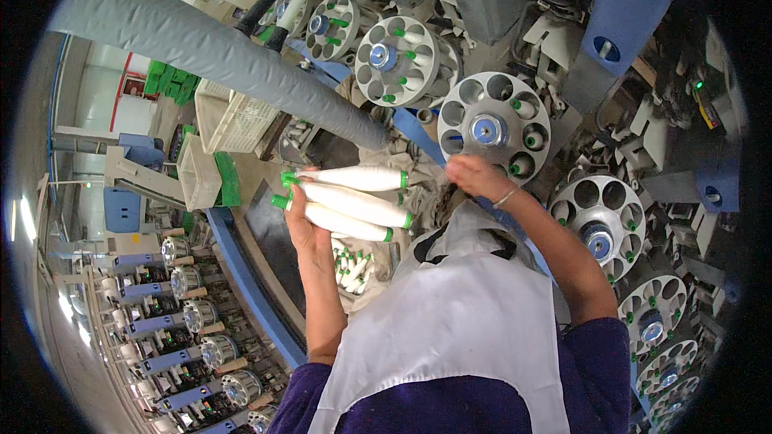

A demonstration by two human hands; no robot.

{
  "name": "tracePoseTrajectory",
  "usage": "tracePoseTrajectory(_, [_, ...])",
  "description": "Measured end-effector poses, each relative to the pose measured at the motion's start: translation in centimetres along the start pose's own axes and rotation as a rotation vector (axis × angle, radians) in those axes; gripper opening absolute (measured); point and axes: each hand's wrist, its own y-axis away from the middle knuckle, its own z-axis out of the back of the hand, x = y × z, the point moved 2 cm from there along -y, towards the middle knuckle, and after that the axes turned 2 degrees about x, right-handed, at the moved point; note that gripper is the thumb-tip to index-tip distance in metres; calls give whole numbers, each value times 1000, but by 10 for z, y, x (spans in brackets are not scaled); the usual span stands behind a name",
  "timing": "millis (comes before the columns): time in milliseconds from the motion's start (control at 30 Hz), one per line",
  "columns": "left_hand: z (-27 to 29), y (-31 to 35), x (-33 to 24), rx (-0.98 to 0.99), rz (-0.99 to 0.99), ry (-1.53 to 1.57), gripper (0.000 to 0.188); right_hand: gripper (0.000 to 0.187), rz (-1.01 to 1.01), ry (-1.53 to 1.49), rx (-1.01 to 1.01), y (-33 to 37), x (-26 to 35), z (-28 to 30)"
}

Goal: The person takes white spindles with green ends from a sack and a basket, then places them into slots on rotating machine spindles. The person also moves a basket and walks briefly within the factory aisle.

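Note:
My left hand (301, 221) is wrapped around several long white yarn bobbins (354, 197) with green ends. They lie side by side, fanned out toward the right. My right hand (476, 177) is raised by the lower left rim of a round grey bobbin magazine (487, 104), its fingers drawn together. Whether a thread or anything else is pinched in them is too small to tell. Green-tipped bobbins stand in several of that magazine's pockets, mostly on its right side, while other pockets show dark openings. Below my left hand, more small green-and-white bobbins (352, 268) lie in a cloth-lined container.
Further round magazines (597, 225) line up to the lower right and another (397, 60) stands at upper left. A thick grey hose (217, 56) crosses overhead. Crates (241, 124) stand at left, beside a blue rail (253, 281). A white apron (450, 321) covers my front.

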Motion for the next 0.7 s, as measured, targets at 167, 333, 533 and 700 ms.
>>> tracePoseTrajectory(167, [3,-4,14,16,39,-75,30,28,122,-809,-448,-1,0,24])
tracePoseTrajectory(333, [-8,-4,24,88,56,-85,36,29,484,-1295,-30,3,24,49])
tracePoseTrajectory(533, [-27,-6,32,73,74,-46,38,49,-217,-296,86,10,17,-14])
tracePoseTrajectory(700, [-41,-4,26,10,7,-137,37,45,-153,-156,356,5,8,-54])
